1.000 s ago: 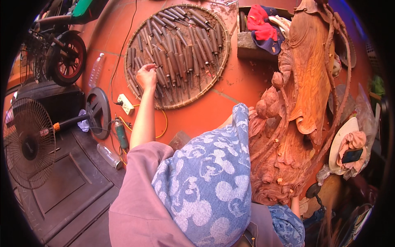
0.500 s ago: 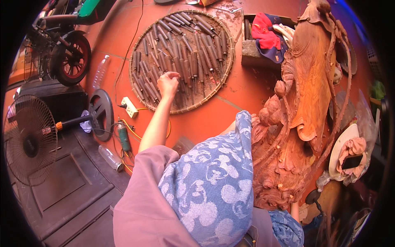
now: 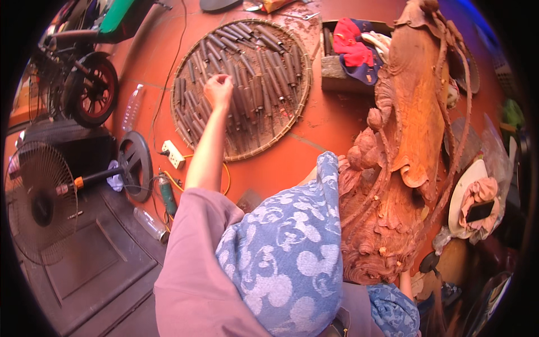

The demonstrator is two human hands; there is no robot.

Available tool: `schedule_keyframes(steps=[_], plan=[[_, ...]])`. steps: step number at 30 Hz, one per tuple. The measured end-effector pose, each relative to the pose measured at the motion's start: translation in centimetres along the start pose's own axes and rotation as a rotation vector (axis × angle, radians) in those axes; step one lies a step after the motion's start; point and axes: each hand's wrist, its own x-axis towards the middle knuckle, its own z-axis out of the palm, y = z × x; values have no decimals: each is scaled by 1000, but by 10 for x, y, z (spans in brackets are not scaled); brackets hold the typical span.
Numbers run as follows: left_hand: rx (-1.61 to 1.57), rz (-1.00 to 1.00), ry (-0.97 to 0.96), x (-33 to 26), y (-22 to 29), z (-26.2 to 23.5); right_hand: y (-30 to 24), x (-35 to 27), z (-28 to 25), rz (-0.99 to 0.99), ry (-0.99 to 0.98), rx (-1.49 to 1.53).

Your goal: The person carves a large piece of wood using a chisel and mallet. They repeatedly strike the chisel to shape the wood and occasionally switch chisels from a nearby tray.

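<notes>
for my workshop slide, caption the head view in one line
A left hand over a round tray of dark-handled tools, with a large wood carving to the right.

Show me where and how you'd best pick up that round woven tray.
Probably by the tray's rim, from left and right at once: a thick bound edge runs around it, and tools cover much of the middle, so opposite holds should balance it.

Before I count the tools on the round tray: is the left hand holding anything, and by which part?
It cannot be told: nothing clearly shows in the grip of the left hand over the tray.
</notes>
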Motion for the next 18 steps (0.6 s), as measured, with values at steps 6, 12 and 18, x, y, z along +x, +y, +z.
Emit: schedule_keyframes(steps=[6,12,18], plan=[[695,-234,-379,60,17,53,2,-33,8,-180,101,-250],[560,-18,-243,85,-3,51,-82,-36,2,61,45,-321],[38,504,189,131,76,5,-123,-51,-12,106,9,-391]])
